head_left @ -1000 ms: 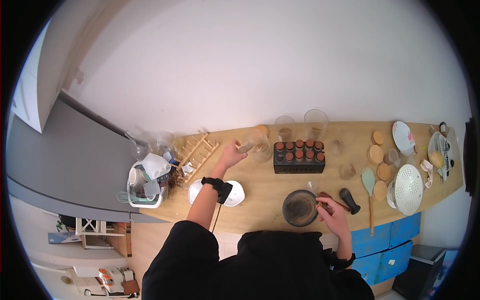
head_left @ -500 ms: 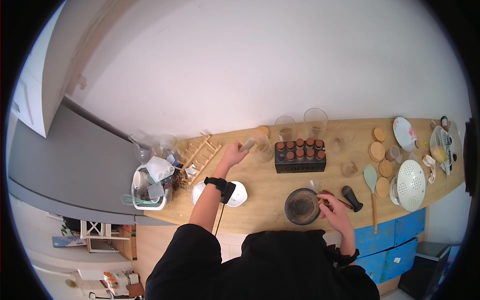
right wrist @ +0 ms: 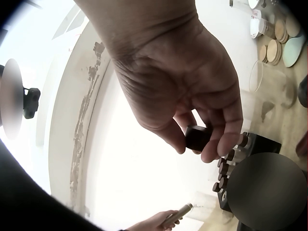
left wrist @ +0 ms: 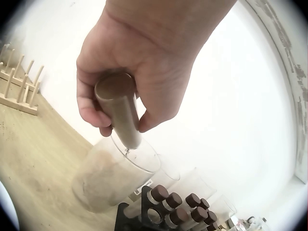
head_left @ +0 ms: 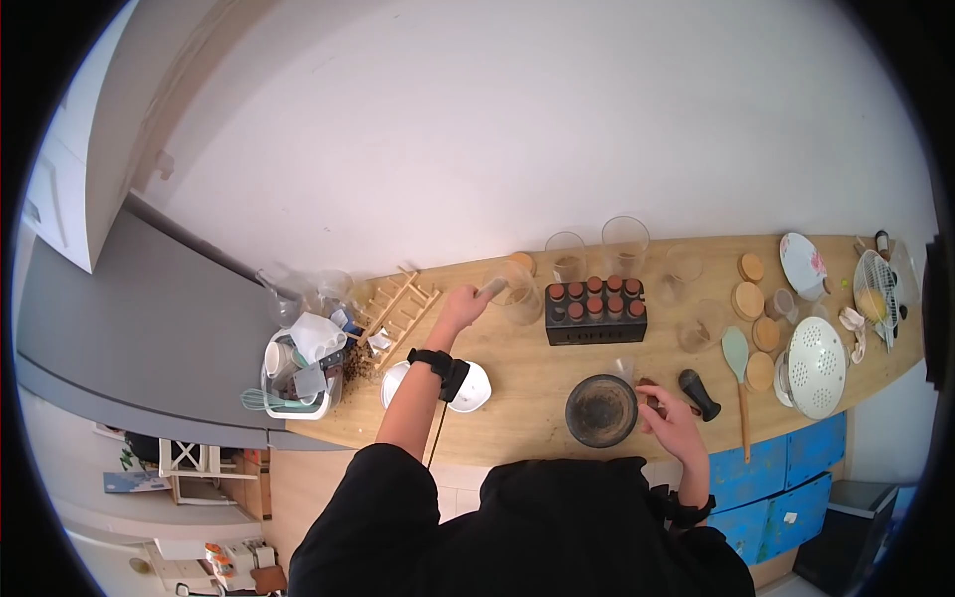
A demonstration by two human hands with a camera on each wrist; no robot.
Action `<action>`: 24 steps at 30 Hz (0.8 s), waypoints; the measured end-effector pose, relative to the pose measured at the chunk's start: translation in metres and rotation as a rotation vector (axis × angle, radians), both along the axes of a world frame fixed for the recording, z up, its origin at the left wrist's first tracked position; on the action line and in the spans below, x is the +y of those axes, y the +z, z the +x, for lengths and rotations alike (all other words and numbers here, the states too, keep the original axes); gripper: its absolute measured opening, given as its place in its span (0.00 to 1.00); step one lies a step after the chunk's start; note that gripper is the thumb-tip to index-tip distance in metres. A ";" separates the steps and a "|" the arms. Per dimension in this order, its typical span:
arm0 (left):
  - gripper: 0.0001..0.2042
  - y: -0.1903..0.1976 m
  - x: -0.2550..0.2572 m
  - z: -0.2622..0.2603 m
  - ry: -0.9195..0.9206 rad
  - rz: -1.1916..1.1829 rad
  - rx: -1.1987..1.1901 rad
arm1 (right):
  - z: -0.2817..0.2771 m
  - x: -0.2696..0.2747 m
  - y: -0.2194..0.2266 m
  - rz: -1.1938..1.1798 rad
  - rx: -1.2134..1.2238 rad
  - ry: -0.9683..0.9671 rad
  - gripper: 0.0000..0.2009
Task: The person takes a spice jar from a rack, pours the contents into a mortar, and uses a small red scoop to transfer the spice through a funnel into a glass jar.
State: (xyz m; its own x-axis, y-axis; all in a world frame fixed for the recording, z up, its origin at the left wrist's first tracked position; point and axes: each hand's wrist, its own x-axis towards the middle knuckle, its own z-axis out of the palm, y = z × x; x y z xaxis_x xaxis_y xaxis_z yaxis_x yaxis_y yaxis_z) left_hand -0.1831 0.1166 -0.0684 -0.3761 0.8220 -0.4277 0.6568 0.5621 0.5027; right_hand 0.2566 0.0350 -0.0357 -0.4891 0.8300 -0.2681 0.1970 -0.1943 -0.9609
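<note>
My left hand [head_left: 464,306] grips a narrow clear tube [left wrist: 122,108] of brownish contents, slanting with its lower end over the mouth of a wide glass jar [left wrist: 113,173]. Small specks show at that lower end. In the right wrist view, my right hand [right wrist: 187,86] pinches a dark brown cap [right wrist: 197,138] between thumb and fingers. In the head view this right hand hovers beside the rim of a dark mortar [head_left: 602,410] with brown residue inside. Behind the mortar, a black rack [head_left: 597,328] carries several brown-capped tubes.
A black pestle [head_left: 699,395] lies right of the mortar, near a green spatula [head_left: 736,358]. White bowls [head_left: 470,386] sit under my left forearm. A wooden peg rack [head_left: 398,313] and a filled white bin [head_left: 298,383] stand left; wooden lids [head_left: 759,370] and a white colander [head_left: 818,368] lie right.
My left hand stays by the jar with the tube, its hold nearly unchanged. My right hand has drawn slightly rightward from the mortar's rim. The head view has shifted a little.
</note>
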 end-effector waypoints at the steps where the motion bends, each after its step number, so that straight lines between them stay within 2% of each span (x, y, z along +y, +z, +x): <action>1: 0.26 -0.001 -0.002 0.002 0.001 0.002 -0.002 | 0.001 0.000 0.000 0.002 -0.002 0.001 0.14; 3: 0.24 -0.005 -0.008 0.007 -0.066 0.248 0.160 | 0.003 -0.001 0.000 0.039 -0.046 0.044 0.14; 6: 0.22 -0.010 -0.009 0.002 -0.113 0.299 0.182 | 0.007 0.002 0.016 -0.018 -0.139 0.038 0.14; 9: 0.25 -0.010 -0.004 0.001 -0.111 0.207 0.211 | 0.013 0.006 0.010 -0.014 -0.143 0.014 0.15; 13: 0.25 -0.003 0.000 0.003 -0.127 0.110 0.179 | 0.013 0.009 0.016 -0.006 -0.190 0.005 0.15; 15: 0.21 -0.001 -0.011 0.012 -0.063 0.390 0.169 | 0.012 0.009 0.017 -0.015 -0.202 -0.022 0.16; 19: 0.21 -0.006 -0.006 0.005 -0.119 0.291 0.175 | 0.014 0.012 0.011 -0.006 -0.208 0.010 0.17; 21: 0.25 -0.009 -0.001 -0.001 -0.179 0.197 0.249 | 0.014 0.012 0.008 -0.022 -0.239 0.019 0.18; 24: 0.25 -0.008 0.006 -0.004 -0.136 0.075 0.190 | 0.016 0.012 0.011 -0.046 -0.235 -0.014 0.18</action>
State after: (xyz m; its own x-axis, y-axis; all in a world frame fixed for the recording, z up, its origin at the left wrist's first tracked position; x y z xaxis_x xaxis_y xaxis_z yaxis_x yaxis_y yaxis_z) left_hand -0.1875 0.1223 -0.0767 -0.3274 0.8974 -0.2958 0.8109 0.4275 0.3997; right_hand 0.2723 0.0470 -0.0244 -0.3969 0.8206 -0.4112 0.4113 -0.2415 -0.8789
